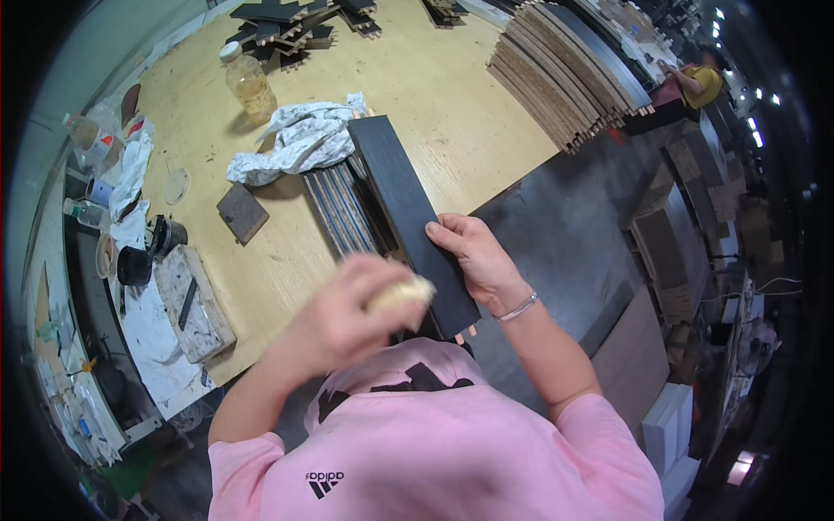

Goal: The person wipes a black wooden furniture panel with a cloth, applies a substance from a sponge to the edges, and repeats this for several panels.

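Observation:
My right hand (pixel 483 260) grips the near right edge of a long black board (pixel 401 200), its thumb on the top face. Wooden dowels stick out of the board's ends. My left hand (pixel 340 306), blurred by motion, is closed around a pale yellow sponge-like pad (pixel 404 296) just left of the board's near part. Whether the pad touches the board I cannot tell. Left of the held board, a row of similar boards (pixel 334 208) stands on edge on the table. A crumpled, stained white cloth (pixel 306 139) lies just beyond them.
The wooden table (pixel 452 113) bears a bottle of yellowish liquid (pixel 250 85), a small dark square piece (pixel 242 213), a pile of black boards (pixel 282 30) and a stack of boards (pixel 565 74). Black pots (pixel 135 265) and a stained block (pixel 193 304) sit left. A person (pixel 699 85) is far right.

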The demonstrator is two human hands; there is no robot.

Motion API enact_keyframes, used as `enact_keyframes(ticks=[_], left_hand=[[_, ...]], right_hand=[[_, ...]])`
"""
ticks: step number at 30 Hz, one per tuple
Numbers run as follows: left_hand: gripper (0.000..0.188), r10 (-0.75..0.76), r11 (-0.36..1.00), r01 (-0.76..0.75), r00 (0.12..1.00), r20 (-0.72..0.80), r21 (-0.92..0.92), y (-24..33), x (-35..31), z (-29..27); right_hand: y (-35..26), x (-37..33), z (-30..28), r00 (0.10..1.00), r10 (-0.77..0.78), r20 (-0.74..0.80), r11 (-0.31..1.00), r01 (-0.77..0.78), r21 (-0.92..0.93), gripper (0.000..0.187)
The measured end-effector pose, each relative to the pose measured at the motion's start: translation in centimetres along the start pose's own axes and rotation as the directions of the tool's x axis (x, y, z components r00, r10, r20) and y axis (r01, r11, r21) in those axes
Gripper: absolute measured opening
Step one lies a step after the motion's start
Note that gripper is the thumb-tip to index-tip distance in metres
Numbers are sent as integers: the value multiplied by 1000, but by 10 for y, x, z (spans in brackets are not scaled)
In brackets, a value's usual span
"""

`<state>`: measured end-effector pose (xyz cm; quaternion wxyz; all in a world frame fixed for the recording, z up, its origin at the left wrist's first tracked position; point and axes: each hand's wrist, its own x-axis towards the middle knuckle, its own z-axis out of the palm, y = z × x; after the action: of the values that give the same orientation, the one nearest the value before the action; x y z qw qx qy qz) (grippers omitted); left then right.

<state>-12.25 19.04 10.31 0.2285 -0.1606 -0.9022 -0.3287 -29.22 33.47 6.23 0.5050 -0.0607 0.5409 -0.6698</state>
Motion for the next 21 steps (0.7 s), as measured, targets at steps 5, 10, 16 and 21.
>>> enact_keyframes(ticks=[5, 10, 16, 21], left_hand=[[44, 8, 993, -8, 1000, 8, -115, 13, 5, -5], [47, -62, 998, 62, 998, -23, -7, -7, 3, -3], [43, 16, 989, -8, 998, 58, -145, 13, 7, -4], [49, -65, 996, 71, 992, -105, 51, -44, -2, -16]], right_hand=[[-2, 0, 2, 999, 34, 10, 999, -34, -3, 21], [5, 5, -1, 998, -1, 64, 996, 7, -89, 22], [4, 9, 0, 996, 43, 80, 990, -31, -136, 21], [3, 3, 3, 996, -31, 82, 922, 60, -383, 19]])
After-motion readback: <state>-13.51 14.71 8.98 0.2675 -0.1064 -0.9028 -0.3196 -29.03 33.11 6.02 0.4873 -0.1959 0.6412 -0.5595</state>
